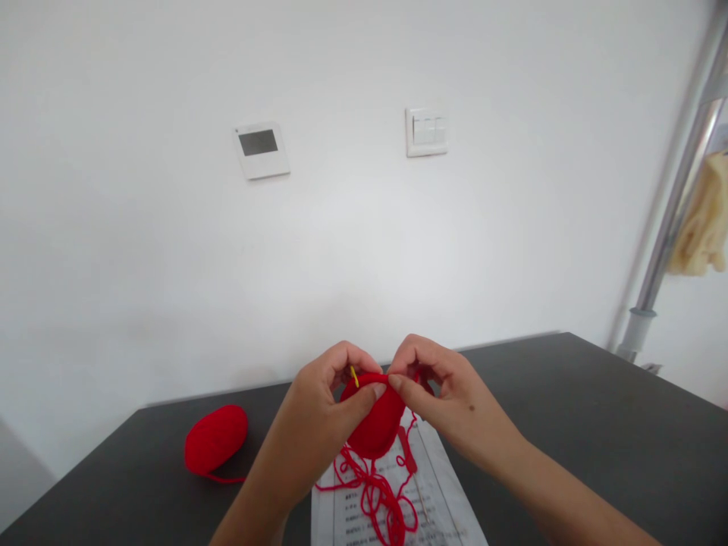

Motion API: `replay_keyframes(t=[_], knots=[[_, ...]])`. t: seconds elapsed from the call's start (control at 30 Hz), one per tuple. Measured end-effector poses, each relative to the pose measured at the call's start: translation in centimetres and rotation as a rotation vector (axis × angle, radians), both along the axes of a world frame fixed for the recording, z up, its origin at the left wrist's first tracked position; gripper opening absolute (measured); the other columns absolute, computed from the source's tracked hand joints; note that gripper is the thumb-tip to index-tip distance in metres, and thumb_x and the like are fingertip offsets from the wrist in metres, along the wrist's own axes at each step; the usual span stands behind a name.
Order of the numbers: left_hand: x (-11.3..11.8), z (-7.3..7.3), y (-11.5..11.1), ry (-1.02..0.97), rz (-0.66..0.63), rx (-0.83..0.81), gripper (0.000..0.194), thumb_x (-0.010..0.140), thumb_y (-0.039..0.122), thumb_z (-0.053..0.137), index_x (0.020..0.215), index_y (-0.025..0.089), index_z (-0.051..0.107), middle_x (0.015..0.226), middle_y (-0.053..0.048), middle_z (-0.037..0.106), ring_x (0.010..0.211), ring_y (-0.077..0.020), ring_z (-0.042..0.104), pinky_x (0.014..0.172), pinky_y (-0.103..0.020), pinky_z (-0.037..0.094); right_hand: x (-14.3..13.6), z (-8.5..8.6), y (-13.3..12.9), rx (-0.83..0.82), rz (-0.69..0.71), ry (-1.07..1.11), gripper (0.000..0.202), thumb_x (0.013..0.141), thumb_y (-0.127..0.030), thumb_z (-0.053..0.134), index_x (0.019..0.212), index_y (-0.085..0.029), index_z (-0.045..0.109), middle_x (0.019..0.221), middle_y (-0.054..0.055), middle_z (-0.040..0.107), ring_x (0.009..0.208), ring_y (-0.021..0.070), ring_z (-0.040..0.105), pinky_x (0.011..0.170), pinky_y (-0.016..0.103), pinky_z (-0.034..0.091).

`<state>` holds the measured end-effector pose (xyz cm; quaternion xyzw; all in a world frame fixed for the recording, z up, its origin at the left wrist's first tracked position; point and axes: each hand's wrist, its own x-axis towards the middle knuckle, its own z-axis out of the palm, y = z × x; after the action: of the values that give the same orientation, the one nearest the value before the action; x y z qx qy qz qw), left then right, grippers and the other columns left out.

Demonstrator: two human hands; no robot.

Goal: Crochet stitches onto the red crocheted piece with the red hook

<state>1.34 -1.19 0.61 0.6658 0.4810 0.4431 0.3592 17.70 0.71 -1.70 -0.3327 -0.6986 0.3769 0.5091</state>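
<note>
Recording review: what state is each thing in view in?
Red piece, held up
Left hand, pinching the red piece
Right hand, pinching it too
Yellow piece, tilted
Yarn ball, wound, strand trailing
Loose yarn, tangled
Sheet, partly covered
Wall panel, screen dark
Wall switch, position unclear

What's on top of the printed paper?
Tangled red yarn and a flat red piece lie on the paper. The held red fabric covers some, so what lies there is hidden.

Table (546,402): dark grey top. 2 items noted directly on it: 1 ball of red yarn (214,438), left side, a strand (226,479) trailing toward the middle; 1 printed paper (447,485), near middle, partly covered by loose red yarn (392,506).
</note>
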Motion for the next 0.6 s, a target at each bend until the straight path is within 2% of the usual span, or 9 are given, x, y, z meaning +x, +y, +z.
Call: replay_keyframes(t=[0.37, 0.6], knots=[[0.11, -0.41, 0.44, -0.233, -0.006, -0.014, 0.014, 0.071, 0.022, 0.070, 0.084, 0.018, 0.064, 0.071, 0.003, 0.065, 0.063, -0.0105, 0.056, 0.057, -0.019, 0.042, 0.38, -0.77, 0.05, 0.034, -0.041, 0.028, 0.013, 0.081, -0.028, 0.055, 0.071, -0.019, 0.054, 0.060, -0.004, 0.048, 0.054, 0.0109, 0.041, 0.050, 0.024, 0.032], [-0.22, -0.67, 0.84, -0.281, -0.074, -0.082, 0.014, 0.072, 0.026, 0.071, 0.071, 0.016, 0.061, 0.063, 0.004, 0.060, 0.056, -0.0081, 0.050, 0.054, -0.018, 0.039, 0.40, -0.65, 0.10, -0.052, 0.025, 0.121, 0.015, 0.080, -0.031, 0.058, 0.073, -0.019, 0.054, 0.062, -0.002, 0.051, 0.056, 0.0118, 0.044, 0.052, 0.025, 0.034]])
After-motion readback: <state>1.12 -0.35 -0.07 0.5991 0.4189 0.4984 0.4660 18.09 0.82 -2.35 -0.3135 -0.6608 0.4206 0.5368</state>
